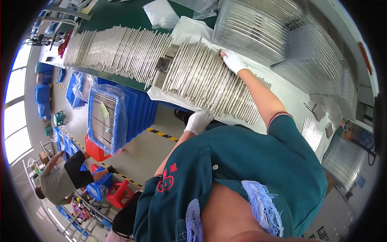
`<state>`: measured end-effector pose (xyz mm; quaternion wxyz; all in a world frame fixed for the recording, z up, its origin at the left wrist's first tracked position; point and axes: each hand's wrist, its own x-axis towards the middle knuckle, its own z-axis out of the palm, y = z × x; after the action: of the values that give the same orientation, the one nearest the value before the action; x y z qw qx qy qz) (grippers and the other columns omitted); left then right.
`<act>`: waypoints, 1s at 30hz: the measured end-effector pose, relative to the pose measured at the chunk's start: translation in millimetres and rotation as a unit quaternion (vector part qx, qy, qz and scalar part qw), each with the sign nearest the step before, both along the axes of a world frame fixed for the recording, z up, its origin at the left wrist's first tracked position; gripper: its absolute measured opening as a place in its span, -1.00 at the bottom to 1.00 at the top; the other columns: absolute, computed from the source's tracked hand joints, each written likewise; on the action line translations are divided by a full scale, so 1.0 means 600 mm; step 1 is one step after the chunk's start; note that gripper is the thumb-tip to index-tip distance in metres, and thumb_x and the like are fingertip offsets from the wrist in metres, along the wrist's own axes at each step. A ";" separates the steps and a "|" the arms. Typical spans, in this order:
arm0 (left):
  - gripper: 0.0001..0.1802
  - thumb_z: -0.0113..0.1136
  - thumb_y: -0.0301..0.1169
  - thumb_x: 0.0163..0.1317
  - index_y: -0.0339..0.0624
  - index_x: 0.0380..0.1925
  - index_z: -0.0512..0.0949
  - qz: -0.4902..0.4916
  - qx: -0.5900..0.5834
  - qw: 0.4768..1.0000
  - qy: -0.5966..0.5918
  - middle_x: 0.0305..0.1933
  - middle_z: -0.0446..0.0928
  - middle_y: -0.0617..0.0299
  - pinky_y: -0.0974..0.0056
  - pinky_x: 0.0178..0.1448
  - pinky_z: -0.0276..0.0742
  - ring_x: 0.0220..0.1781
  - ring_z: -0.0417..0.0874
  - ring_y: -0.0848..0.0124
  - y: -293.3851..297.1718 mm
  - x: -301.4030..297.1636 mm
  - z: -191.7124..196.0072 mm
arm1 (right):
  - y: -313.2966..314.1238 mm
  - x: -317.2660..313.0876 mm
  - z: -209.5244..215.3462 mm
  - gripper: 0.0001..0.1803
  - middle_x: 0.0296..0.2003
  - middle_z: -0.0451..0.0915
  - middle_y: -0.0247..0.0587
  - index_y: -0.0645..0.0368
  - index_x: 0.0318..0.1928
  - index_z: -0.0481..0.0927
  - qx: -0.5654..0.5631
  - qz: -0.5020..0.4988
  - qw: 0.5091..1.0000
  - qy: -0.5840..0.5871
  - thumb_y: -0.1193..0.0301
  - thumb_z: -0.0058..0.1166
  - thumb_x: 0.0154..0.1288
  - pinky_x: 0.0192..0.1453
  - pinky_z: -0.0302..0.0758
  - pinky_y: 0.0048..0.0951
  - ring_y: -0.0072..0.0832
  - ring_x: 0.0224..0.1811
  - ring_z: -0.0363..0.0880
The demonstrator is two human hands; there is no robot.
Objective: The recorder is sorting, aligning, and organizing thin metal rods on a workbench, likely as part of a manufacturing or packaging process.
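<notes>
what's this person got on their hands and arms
Both hands wear white fabric gloves: the left hand and the right hand. The forearms are bare. The dark teal short sleeve has a thin red and white trimmed cuff.

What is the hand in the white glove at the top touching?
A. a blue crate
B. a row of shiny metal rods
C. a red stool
B: the gloved right hand rests on the far edge of the row of metal rods on the white sheet.

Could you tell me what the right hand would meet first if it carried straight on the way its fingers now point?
The right hand rests on the row of metal rods, pointing up-left; going on, it would likely meet the stack of clear plastic trays, though depth is unclear.
</notes>
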<state>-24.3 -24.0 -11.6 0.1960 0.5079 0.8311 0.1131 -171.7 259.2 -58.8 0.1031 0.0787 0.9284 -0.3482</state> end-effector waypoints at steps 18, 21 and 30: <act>-0.91 0.06 -0.54 0.17 -0.17 -0.33 0.53 0.357 0.071 0.927 -0.089 -0.22 0.56 0.16 0.27 -0.06 0.50 -0.09 0.57 0.34 -0.033 -0.046 -0.065 | -0.091 -0.135 0.018 -0.41 0.18 0.44 0.10 0.17 0.23 0.41 -0.122 -0.014 0.986 0.114 0.00 -0.30 0.46 0.35 0.25 -0.30 -0.03 0.27 0.35; -0.79 0.06 -0.65 0.12 -0.32 -0.20 0.48 0.497 0.241 0.794 -0.256 -0.15 0.55 0.10 0.29 -0.05 0.51 -0.10 0.56 0.32 -0.027 -0.069 -0.071 | -0.091 -0.160 0.012 -0.33 0.20 0.42 0.11 0.17 0.23 0.42 -0.116 -0.016 0.992 -0.040 -0.10 -0.36 0.44 0.35 0.23 -0.32 -0.03 0.29 0.34; -0.73 0.02 -0.48 0.18 -0.22 -0.09 0.48 0.597 0.464 0.238 -0.610 -0.10 0.57 0.10 0.19 -0.02 0.49 -0.15 0.55 0.20 0.015 -0.104 -0.009 | -0.106 -0.122 0.012 -0.38 0.19 0.42 0.13 0.17 0.28 0.37 -0.060 -0.027 0.995 0.081 -0.02 -0.27 0.43 0.34 0.26 -0.24 -0.01 0.27 0.35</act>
<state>-87.0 -15.3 -17.1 0.2500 -0.3532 0.3291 0.8393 -245.1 195.9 -51.5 0.0225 0.0687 0.9086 -0.4113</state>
